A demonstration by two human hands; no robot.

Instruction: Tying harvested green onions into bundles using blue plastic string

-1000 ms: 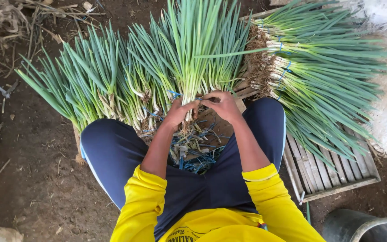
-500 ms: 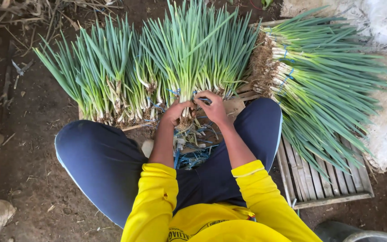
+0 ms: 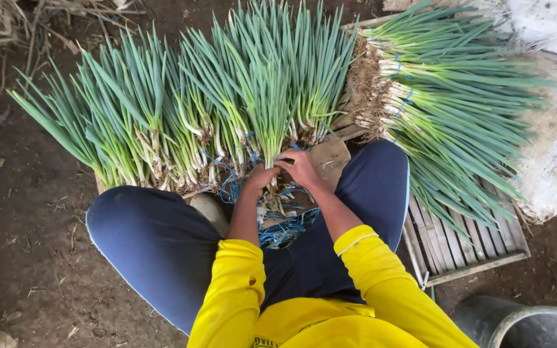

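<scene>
Both forearms reach forward from yellow sleeves pushed above the elbows, converging between the spread knees. The left hand (image 3: pixel 260 177) and right hand (image 3: pixel 301 167) meet, fingers curled and pinching, knuckles up.

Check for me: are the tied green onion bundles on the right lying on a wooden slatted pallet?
Yes, the tied green onion bundles lie across a wooden slatted pallet, whose bare slats show beneath their leaf tips.
</scene>
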